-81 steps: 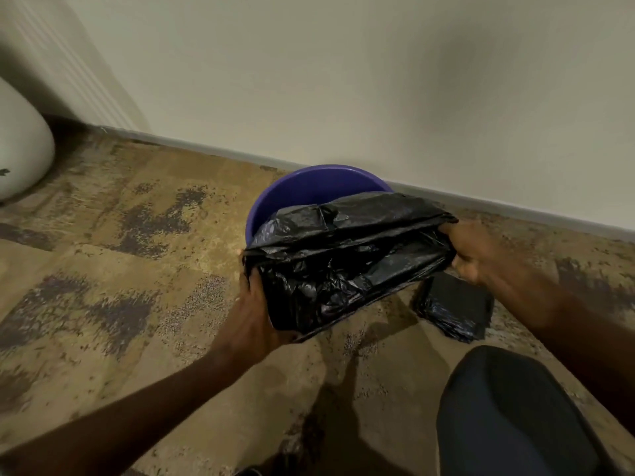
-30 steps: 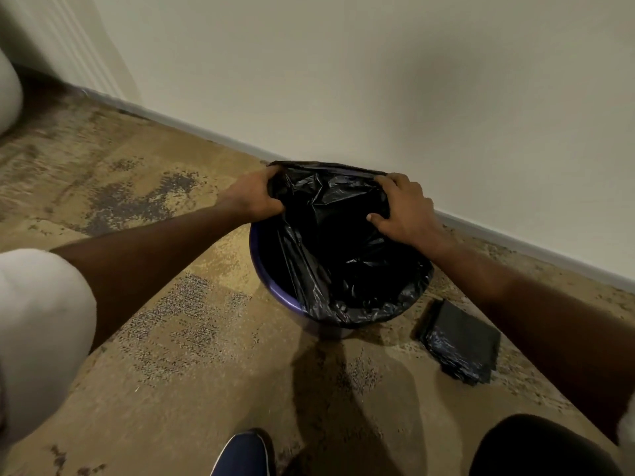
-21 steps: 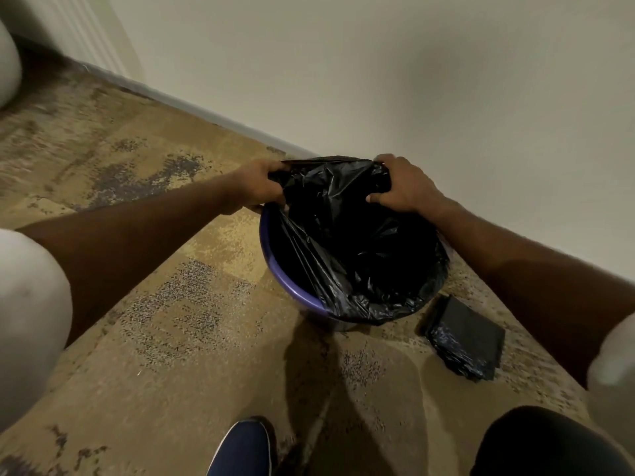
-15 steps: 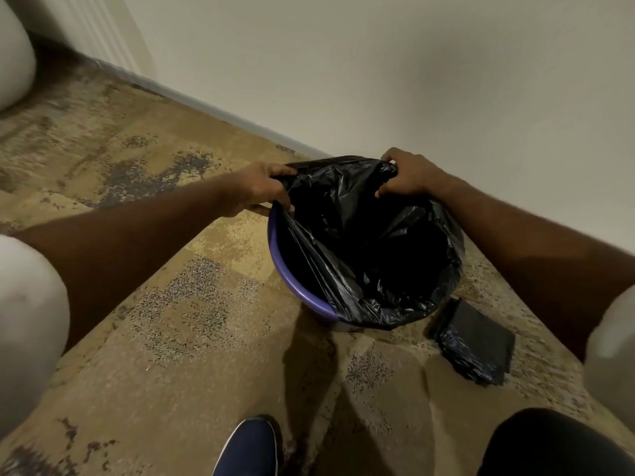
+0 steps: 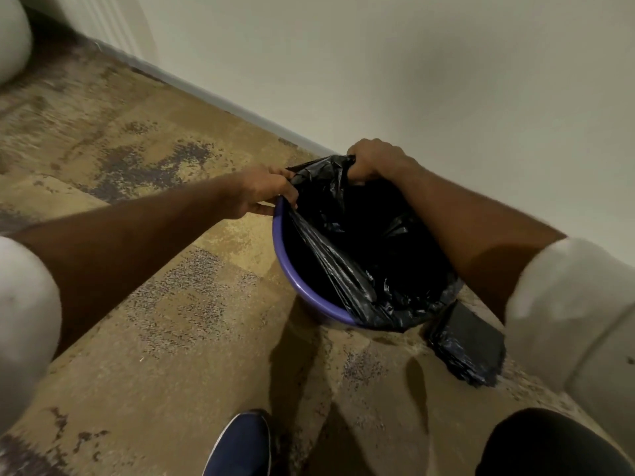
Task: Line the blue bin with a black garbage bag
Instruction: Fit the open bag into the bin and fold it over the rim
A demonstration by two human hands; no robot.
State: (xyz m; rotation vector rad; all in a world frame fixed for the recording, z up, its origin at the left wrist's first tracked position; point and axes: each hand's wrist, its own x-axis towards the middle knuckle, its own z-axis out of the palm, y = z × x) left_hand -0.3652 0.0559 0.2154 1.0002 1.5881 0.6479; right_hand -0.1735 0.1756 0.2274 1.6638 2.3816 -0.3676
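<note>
Since half a second ago, both of my hands had carried the edge of the black garbage bag (image 5: pixel 371 255) further toward the far side of the blue bin (image 5: pixel 292 280), close to the wall (image 5: pixel 446 80). My left hand (image 5: pixel 266 192) was clenched on the bag's edge at the bin's far-left rim, with fingers reaching over the rim. My right hand (image 5: pixel 372 161) was closed in a fist around bunched plastic at the bin's far edge. Inside the bin the bag hung down, draped over the near-right rim, while the near-left rim showed bare blue. Just right of the bin, a folded stack of black bags (image 5: pixel 467 352) lay on the carpet (image 5: pixel 171 321); my blue shoe (image 5: pixel 240 444) stood nearer than the bin.
</note>
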